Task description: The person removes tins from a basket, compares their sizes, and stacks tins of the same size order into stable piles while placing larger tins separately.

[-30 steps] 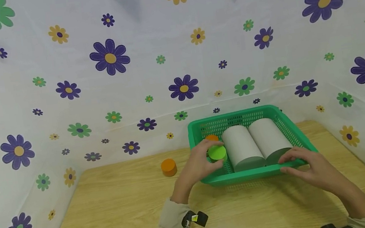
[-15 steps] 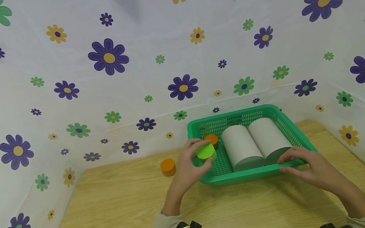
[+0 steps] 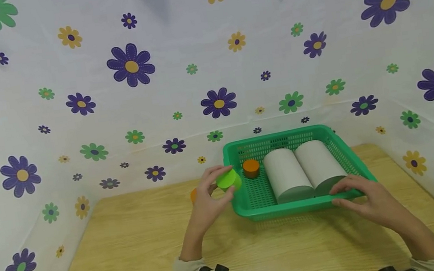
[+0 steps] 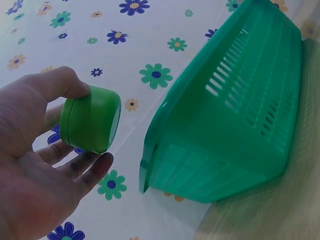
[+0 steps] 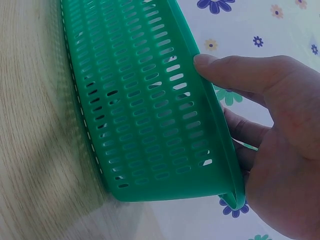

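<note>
My left hand (image 3: 205, 207) pinches a small lime-green round jar (image 3: 229, 181) between thumb and fingers, just over the left rim of the basket. In the left wrist view a seam runs round the jar (image 4: 91, 120) near one end, and the basket wall stands to its right. My right hand (image 3: 370, 204) grips the near rim of the green plastic basket (image 3: 294, 208) towards its right corner, thumb outside and fingers over the rim. Inside the basket are two large white cylinders (image 3: 286, 172) lying side by side and a small orange round jar (image 3: 251, 168).
Behind my left hand, a second orange jar (image 3: 193, 196) stands on the wooden table (image 3: 133, 249), mostly hidden. A white cloth with printed flowers (image 3: 170, 96) hangs around the back and sides, close behind the basket.
My left hand has lifted the green jar and carried it left, from inside the basket to its left rim. The orange jar in the basket has come into full view. My right hand stays put.
</note>
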### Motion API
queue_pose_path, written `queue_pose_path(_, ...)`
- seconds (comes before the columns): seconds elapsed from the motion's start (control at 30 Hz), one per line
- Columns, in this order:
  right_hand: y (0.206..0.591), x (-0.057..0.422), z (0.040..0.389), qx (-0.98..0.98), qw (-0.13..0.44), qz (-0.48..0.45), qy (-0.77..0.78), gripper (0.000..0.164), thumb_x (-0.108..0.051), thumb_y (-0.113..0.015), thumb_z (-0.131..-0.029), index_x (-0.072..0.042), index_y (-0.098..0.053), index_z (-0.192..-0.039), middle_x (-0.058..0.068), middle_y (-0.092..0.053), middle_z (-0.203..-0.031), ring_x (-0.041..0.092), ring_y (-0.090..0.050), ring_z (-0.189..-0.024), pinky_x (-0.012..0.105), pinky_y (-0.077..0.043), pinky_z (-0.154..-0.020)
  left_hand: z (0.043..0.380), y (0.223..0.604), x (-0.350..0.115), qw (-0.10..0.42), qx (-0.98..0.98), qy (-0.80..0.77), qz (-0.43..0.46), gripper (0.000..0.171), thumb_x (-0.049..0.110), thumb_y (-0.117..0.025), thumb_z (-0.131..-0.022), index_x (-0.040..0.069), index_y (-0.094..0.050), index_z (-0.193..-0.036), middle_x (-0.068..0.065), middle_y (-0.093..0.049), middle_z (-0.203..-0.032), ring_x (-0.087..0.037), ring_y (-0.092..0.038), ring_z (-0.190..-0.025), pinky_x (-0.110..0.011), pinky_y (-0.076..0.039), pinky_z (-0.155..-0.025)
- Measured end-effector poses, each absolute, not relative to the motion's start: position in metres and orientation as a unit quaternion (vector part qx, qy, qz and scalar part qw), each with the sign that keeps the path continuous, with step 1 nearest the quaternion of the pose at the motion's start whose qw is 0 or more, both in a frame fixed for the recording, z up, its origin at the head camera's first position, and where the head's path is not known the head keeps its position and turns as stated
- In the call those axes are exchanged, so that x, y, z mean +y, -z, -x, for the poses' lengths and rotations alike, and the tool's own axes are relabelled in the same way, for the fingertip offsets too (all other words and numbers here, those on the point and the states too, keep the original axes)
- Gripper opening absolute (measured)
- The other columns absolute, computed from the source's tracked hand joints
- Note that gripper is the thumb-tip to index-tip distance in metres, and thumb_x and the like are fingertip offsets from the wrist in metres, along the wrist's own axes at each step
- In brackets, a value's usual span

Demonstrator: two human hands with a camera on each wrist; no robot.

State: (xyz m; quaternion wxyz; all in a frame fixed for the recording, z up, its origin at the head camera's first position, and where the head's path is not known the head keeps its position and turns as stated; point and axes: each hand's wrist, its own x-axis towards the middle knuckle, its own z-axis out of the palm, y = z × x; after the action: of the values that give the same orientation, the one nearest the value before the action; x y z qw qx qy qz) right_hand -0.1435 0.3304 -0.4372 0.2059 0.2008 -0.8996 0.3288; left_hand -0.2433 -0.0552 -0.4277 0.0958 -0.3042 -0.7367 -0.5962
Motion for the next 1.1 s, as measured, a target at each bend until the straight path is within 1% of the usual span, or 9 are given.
queue_pose_path(0.2, 0.437, 0.33, 0.144, -0.898, 0.206, -0.205, -0.332, 0.027, -0.003, -0.085, -0.081, -0.018, -0.074, -0.101, -0.009, -0.07, -0.101, 0.007, -0.064, -0.09, 0.014, -0.048, -0.081, 0.248, 0.427, -0.067, 0.125, -0.737, 0.6, 0.285, 0.048, -0.012, -0.069, -0.089, -0.005, -0.061, -0.136, -0.023, -0.051, -0.139, -0.037, -0.056, -0.122, -0.051, -0.052, -0.102)
queue_pose_path(0.33, 0.437, 0.331, 0.144, -0.895, 0.212, -0.209, -0.332, 0.029, -0.001, -0.085, -0.08, -0.017, -0.074, -0.101, -0.009, -0.069, -0.101, 0.007, -0.063, -0.09, 0.014, -0.047, -0.081, 0.245, 0.418, -0.073, 0.138, -0.743, 0.598, 0.268, 0.047, -0.015, -0.066, -0.088, -0.01, -0.06, -0.134, -0.029, -0.048, -0.139, -0.041, -0.054, -0.123, -0.052, -0.049, -0.105)
queue_pose_path(0.47, 0.438, 0.332, 0.145, -0.895, 0.213, -0.209, -0.332, 0.03, -0.001, -0.086, -0.079, -0.017, -0.073, -0.101, -0.009, -0.069, -0.101, 0.006, -0.062, -0.09, 0.013, -0.046, -0.081, 0.238, 0.407, -0.08, 0.147, -0.742, 0.603, 0.252, 0.045, -0.016, -0.066, -0.087, -0.011, -0.061, -0.132, -0.032, -0.048, -0.137, -0.043, -0.054, -0.122, -0.055, -0.048, -0.105)
queue_pose_path(0.57, 0.438, 0.332, 0.145, -0.894, 0.212, -0.209, -0.336, 0.029, -0.001, -0.085, -0.08, -0.017, -0.073, -0.101, -0.009, -0.069, -0.101, 0.006, -0.061, -0.089, 0.013, -0.047, -0.08, 0.237, 0.406, -0.085, 0.154, -0.743, 0.606, 0.239, 0.044, -0.015, -0.066, -0.088, -0.011, -0.062, -0.131, -0.031, -0.049, -0.136, -0.043, -0.053, -0.122, -0.057, -0.046, -0.106)
queue_pose_path(0.8, 0.44, 0.333, 0.144, -0.896, 0.213, -0.203, -0.332, 0.03, -0.002, -0.086, -0.079, -0.018, -0.074, -0.1, -0.009, -0.07, -0.101, 0.006, -0.062, -0.089, 0.014, -0.047, -0.08, 0.244, 0.415, -0.096, 0.163, -0.75, 0.604, 0.216, 0.042, -0.012, -0.068, -0.09, -0.012, -0.062, -0.131, -0.031, -0.049, -0.136, -0.043, -0.053, -0.125, -0.053, -0.046, -0.108)
queue_pose_path(1.1, 0.44, 0.332, 0.146, -0.894, 0.211, -0.209, -0.336, 0.031, -0.001, -0.086, -0.079, -0.018, -0.074, -0.101, -0.009, -0.069, -0.1, 0.006, -0.061, -0.09, 0.014, -0.047, -0.08, 0.251, 0.43, -0.106, 0.187, -0.742, 0.614, 0.193, 0.041, -0.014, -0.071, -0.088, -0.015, -0.063, -0.127, -0.035, -0.051, -0.138, -0.048, -0.052, -0.128, -0.062, -0.045, -0.106)
